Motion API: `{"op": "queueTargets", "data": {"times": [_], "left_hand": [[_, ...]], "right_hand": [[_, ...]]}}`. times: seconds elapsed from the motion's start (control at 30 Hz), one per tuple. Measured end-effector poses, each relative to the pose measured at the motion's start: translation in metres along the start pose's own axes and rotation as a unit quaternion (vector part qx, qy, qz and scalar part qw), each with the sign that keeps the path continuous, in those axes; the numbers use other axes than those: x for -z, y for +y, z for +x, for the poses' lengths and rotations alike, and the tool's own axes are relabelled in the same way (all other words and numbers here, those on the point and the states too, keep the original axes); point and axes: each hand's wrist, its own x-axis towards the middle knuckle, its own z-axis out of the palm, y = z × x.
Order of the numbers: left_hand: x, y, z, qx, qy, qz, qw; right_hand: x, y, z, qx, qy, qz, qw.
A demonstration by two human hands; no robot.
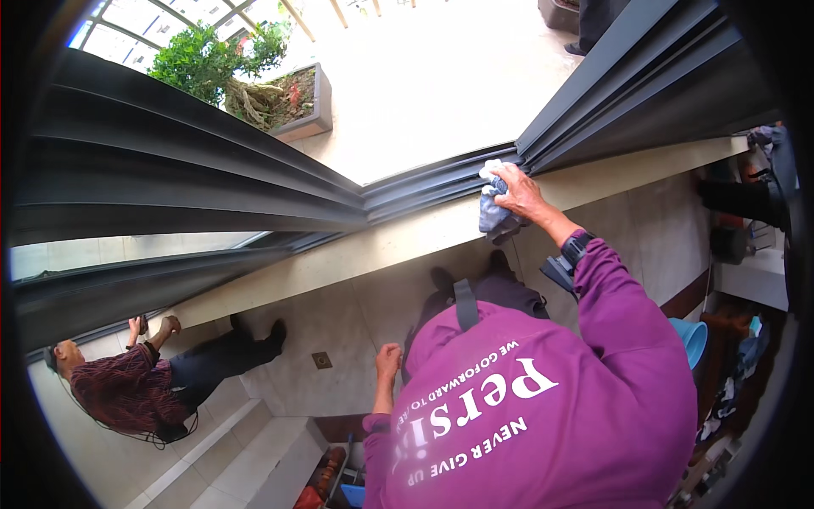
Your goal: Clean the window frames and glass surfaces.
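Observation:
My right hand [520,191] grips a bunched grey and white cloth [499,213] at the inner edge of the dark metal sliding-window track [432,184]. Part of the cloth hangs over the pale stone sill [407,249], beside the foot of the right window frame [610,83]. A dark watch-like device is strapped to my right wrist. Low beside my body, my left hand [388,360] is loosely curled, away from the sill, and nothing shows in it. The purple top I wear fills the lower part of the view.
At the left, another person [127,388] has both hands near the sill. Dark window panels [191,165] rise on the left. A potted bonsai [296,105] stands outside. Behind me are a stone step [267,452] and a light blue basin [690,342]; further dark-clothed people show at the right.

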Motion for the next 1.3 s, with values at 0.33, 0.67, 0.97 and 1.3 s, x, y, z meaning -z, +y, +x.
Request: {"op": "queueTargets", "data": {"times": [0.33,0.67,0.97,1.3], "left_hand": [[-0.028,0.161,0.014,-0.259,-0.125,0.181,0.940],[-0.177,0.280,0.103,-0.491,0.002,0.313,0.813],[-0.215,0.286,0.124,-0.591,-0.008,0.502,0.632],[-0.219,0.307,0.138,-0.613,-0.057,0.649,0.447]], "right_hand": [[0.007,0.020,-0.034,0.051,-0.258,0.035,0.964],[0.027,0.074,-0.225,-0.213,-0.045,0.119,0.969],[0.031,0.117,-0.297,-0.375,-0.017,0.152,0.914],[0.012,0.158,-0.343,-0.401,-0.032,0.152,0.903]]}}
